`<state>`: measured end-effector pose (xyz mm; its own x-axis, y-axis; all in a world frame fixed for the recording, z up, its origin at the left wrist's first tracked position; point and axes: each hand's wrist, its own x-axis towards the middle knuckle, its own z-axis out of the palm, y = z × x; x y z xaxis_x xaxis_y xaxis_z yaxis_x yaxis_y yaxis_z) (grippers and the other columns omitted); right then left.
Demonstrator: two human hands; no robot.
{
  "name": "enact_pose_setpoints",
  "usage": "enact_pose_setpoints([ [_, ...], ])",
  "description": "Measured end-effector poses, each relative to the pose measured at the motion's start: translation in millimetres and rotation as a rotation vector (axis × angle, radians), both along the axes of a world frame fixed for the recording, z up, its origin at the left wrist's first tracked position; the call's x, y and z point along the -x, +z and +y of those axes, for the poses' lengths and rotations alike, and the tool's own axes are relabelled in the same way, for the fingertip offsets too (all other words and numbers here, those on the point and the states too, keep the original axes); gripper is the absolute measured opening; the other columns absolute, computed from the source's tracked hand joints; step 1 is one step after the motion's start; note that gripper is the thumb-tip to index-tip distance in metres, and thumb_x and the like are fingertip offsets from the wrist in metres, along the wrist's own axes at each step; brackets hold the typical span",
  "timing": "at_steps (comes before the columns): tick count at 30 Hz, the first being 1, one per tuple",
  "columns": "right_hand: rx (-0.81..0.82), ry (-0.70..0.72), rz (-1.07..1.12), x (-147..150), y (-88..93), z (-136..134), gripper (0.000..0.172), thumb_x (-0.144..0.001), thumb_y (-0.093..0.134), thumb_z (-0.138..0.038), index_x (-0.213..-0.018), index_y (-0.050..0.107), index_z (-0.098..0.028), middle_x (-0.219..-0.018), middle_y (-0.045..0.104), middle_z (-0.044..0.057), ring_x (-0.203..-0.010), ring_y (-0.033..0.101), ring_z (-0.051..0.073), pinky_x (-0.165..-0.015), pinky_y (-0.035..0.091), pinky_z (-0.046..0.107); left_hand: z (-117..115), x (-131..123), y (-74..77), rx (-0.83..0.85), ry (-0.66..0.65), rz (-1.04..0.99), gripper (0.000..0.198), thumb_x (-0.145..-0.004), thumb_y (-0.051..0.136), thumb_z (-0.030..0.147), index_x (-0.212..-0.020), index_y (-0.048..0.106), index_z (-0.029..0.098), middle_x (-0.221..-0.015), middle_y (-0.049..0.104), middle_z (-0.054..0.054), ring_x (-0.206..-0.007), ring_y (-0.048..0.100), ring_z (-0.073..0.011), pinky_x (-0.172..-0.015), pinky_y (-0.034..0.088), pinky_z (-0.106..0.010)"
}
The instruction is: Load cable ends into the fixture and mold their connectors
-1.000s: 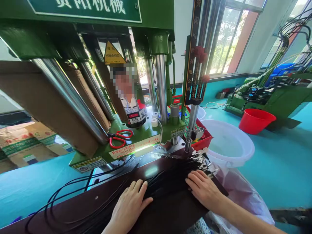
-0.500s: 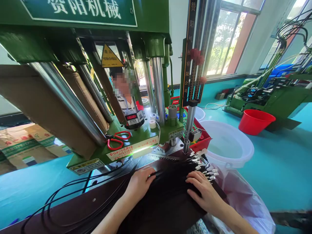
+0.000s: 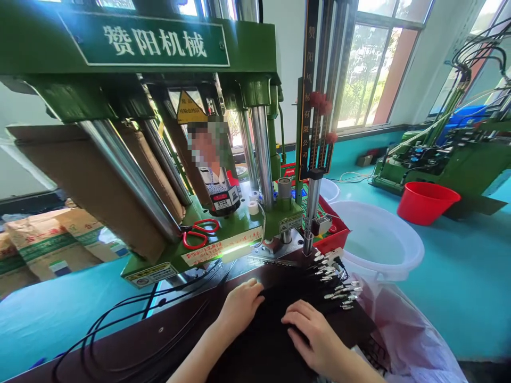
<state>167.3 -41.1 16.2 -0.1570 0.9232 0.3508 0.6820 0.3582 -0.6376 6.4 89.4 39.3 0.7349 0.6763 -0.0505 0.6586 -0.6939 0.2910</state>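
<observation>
A bundle of thin black cables [image 3: 295, 292] lies across the dark brown tabletop in front of me. Silvery metal connector ends [image 3: 343, 291] fan out at its right end. My left hand [image 3: 242, 303] rests on the bundle's left part, fingers curled over it, their tips hidden against the black. Farther right, my right hand [image 3: 313, 330] lies on the same bundle with thumb and fingers apart, left of the connectors. More black cables [image 3: 104, 319] loop loosely over the table to the left.
A green press [image 3: 159, 53] stands behind the table, red-handled scissors [image 3: 199, 234] on its bed. A person [image 3: 211, 159] is visible through it. To the right are a white tub [image 3: 379, 234], a red bucket [image 3: 429, 205] and a plastic bag [image 3: 411, 330]. The brown tabletop [image 3: 131, 335] extends left.
My right hand has slid left along the cables, away from the connectors and nearer my left hand. The camera view has tilted up slightly.
</observation>
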Motion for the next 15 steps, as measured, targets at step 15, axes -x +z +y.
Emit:
enact_pose_setpoints([
  [15,0.227,0.092,0.885,17,12.7,22,0.023,-0.079,0.057,-0.025,-0.102,0.058,-0.022,-0.090,0.062,0.006,-0.085,0.057,0.020,-0.078,0.044,0.035,-16,35,27.8,0.038,0.049,-0.496,0.023,-0.086,0.040,0.035,-0.087,0.057,0.019,-0.073,0.064,-0.001,-0.066,0.060,-0.0119,-0.062,0.046,-0.020],
])
